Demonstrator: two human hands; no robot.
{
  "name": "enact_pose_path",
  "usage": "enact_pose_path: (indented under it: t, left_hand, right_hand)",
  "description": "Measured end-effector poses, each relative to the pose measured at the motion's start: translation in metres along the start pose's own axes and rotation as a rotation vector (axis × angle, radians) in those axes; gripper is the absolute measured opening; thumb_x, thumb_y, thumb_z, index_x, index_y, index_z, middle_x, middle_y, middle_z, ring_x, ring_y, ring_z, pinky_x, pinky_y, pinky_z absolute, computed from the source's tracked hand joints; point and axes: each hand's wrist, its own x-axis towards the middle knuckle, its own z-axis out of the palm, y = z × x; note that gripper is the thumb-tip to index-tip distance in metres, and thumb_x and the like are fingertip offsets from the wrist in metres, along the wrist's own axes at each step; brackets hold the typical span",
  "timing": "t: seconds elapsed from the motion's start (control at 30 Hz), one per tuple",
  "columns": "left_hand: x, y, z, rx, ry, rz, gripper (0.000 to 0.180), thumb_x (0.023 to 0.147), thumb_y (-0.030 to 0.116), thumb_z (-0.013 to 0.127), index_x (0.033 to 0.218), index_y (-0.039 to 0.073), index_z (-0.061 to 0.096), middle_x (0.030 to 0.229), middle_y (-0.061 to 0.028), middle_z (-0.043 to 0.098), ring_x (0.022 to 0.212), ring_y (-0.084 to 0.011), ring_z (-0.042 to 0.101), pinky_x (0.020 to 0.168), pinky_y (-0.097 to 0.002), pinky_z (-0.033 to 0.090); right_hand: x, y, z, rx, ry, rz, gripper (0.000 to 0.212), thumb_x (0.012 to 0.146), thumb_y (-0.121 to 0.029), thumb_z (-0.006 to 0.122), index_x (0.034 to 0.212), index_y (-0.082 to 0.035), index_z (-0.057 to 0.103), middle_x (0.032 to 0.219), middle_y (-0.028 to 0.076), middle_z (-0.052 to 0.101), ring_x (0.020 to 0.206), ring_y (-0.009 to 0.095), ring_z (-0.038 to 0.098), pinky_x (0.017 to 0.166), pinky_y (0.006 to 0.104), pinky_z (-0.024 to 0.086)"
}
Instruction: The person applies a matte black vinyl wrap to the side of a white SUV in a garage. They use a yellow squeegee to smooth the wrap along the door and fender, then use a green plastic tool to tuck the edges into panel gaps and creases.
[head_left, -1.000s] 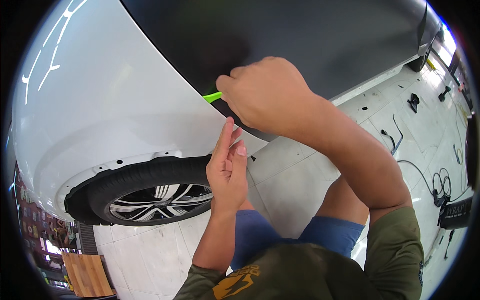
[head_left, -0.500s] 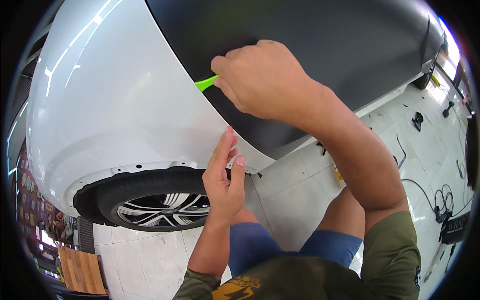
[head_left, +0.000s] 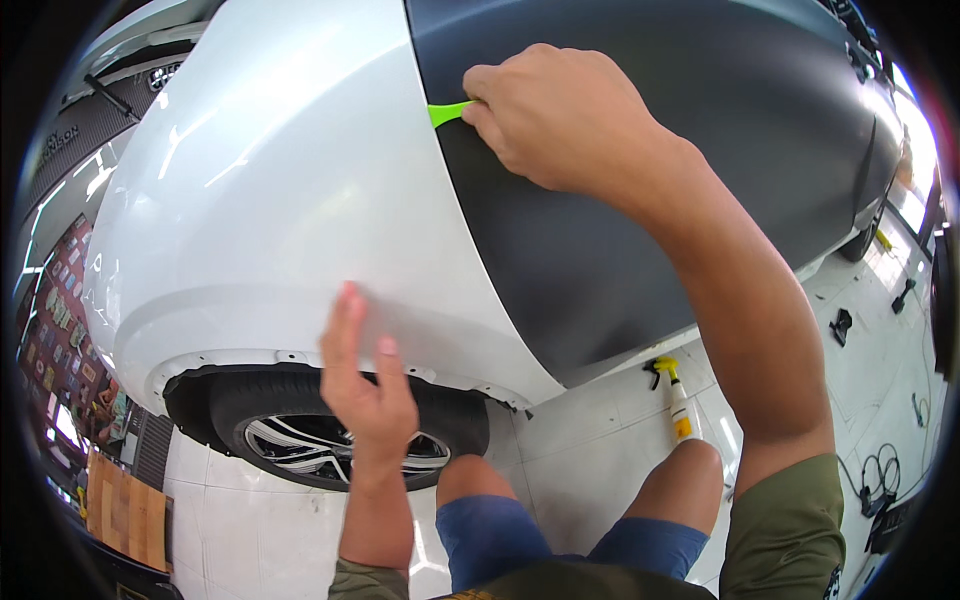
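Observation:
A bright green squeegee (head_left: 449, 113) is pinched in my right hand (head_left: 560, 115). Its flared end meets the seam where the white fender (head_left: 270, 200) borders the dark matte door panel (head_left: 640, 240). Most of the tool's handle is hidden under my fingers. My left hand (head_left: 372, 390) is raised in front of the fender's lower part, above the wheel (head_left: 310, 440), and holds nothing. Its fingers are extended and a little blurred, with the thumb apart. I cannot tell whether its fingertips touch the fender.
A spray bottle (head_left: 677, 398) with a yellow head stands on the tiled floor by my knee. Cables (head_left: 880, 475) and black parts (head_left: 841, 326) lie on the floor at right. A wooden board (head_left: 126, 510) is at lower left.
My right hand with the squeegee has moved up along the seam. My left hand has shifted left, away from the seam. The view has tilted, and the spray bottle shows more fully.

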Motion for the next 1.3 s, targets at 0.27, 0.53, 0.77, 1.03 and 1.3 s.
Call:
enact_pose_path:
  t: [0.27,0.53,0.77,1.03,1.3]
  left_hand:
    - [0.030,-0.051,-0.019,0.461,0.152,0.306,0.041,0.093,0.006,0.053,0.133,-0.003,0.054,0.139,-0.0166,0.055,0.120,-0.0286,0.050,0.101,-0.0376,0.035]
    - [0.026,-0.059,-0.007,0.595,0.230,0.381,0.039,0.093,0.011,0.051,0.128,-0.003,0.058,0.139,-0.0183,0.055,0.118,-0.0273,0.049,0.100,-0.0364,0.032]
    - [0.024,-0.063,-0.002,0.626,0.245,0.391,0.040,0.093,0.012,0.048,0.128,-0.003,0.059,0.138,-0.0181,0.055,0.116,-0.0271,0.049,0.099,-0.0364,0.032]
    - [0.026,-0.062,-0.003,0.659,0.260,0.387,0.040,0.092,0.012,0.048,0.128,-0.003,0.059,0.138,-0.0177,0.056,0.116,-0.0273,0.048,0.099,-0.0363,0.032]
    - [0.026,-0.061,-0.002,0.659,0.260,0.391,0.040,0.092,0.011,0.047,0.129,-0.002,0.058,0.138,-0.0179,0.055,0.115,-0.0274,0.048,0.099,-0.0367,0.033]
  right_hand:
    - [0.042,0.004,-0.058,-0.114,-0.123,-0.017,0.025,0.090,-0.022,0.053,0.088,-0.004,0.070,0.090,0.019,0.071,0.091,0.036,0.068,0.082,0.0460,0.052]
    - [0.037,0.016,-0.024,-0.062,0.036,-0.074,0.026,0.094,-0.025,0.055,0.088,-0.004,0.070,0.086,0.015,0.071,0.082,0.035,0.068,0.073,0.0467,0.054]
    - [0.054,0.023,-0.041,-0.041,0.040,-0.130,0.029,0.094,-0.025,0.052,0.086,-0.001,0.066,0.087,0.020,0.067,0.086,0.040,0.063,0.079,0.0487,0.049]
    - [0.078,0.035,-0.060,-0.014,-0.051,-0.163,0.035,0.094,-0.026,0.048,0.095,0.003,0.068,0.100,0.025,0.068,0.103,0.042,0.061,0.094,0.0489,0.046]
    - [0.074,0.045,-0.051,0.054,-0.057,-0.211,0.036,0.094,-0.026,0.048,0.093,0.004,0.067,0.098,0.026,0.067,0.098,0.044,0.061,0.091,0.0496,0.046]
